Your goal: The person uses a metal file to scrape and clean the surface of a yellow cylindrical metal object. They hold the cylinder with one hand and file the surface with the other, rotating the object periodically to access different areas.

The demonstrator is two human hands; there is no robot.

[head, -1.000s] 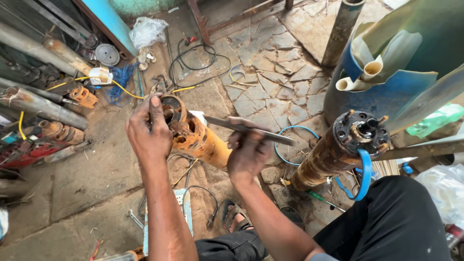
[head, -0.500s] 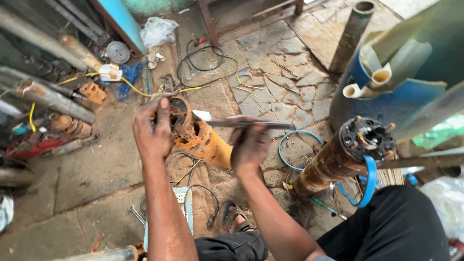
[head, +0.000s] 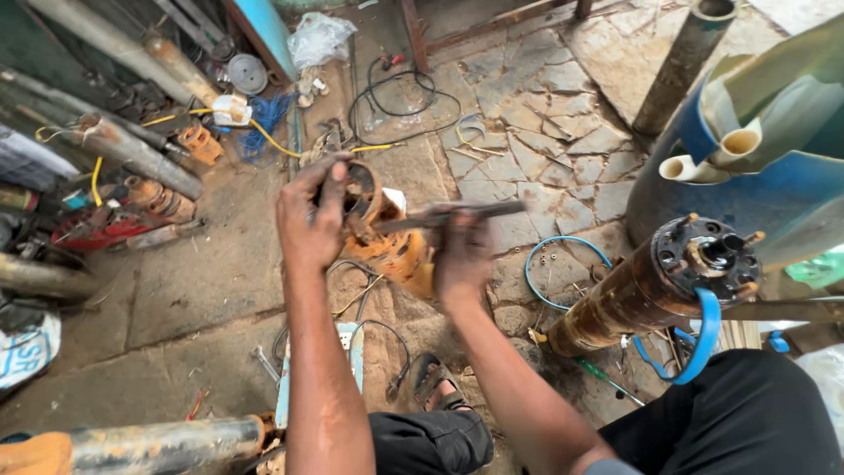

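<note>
cracked stone paving (head: 563, 97) and bare dirt fill the ground of a cluttered workshop yard. near the middle of the frame, the left hand (head: 309, 220) is closed on the rim of an orange pump housing (head: 387, 237), thumb and fingers pinching its open round end. just right of it, the right hand (head: 464, 255) is clenched around the handle of a long metal tool (head: 457, 213), perhaps a file or chisel, though blur hides its shape; the tool lies nearly level, its tip reaching into the housing's opening. the housing tilts from upper left to lower right, between the two hands and above a sandalled foot (head: 437, 383). further out, at right of centre, a rusty brown motor cylinder (head: 629, 303) leans with its black bolted end cap (head: 708, 255) upward and a blue strap (head: 703, 339) looped beneath it. a blue hose ring (head: 538, 286) lies on the ground between the right hand and the cylinder. at upper right stands a blue drum (head: 756, 189) holding rolled sheets. along the left edge lie grey pipes (head: 132, 154) and a yellow wire (head: 264, 141), and a black cable (head: 404, 101) coils at upper centre.
</note>
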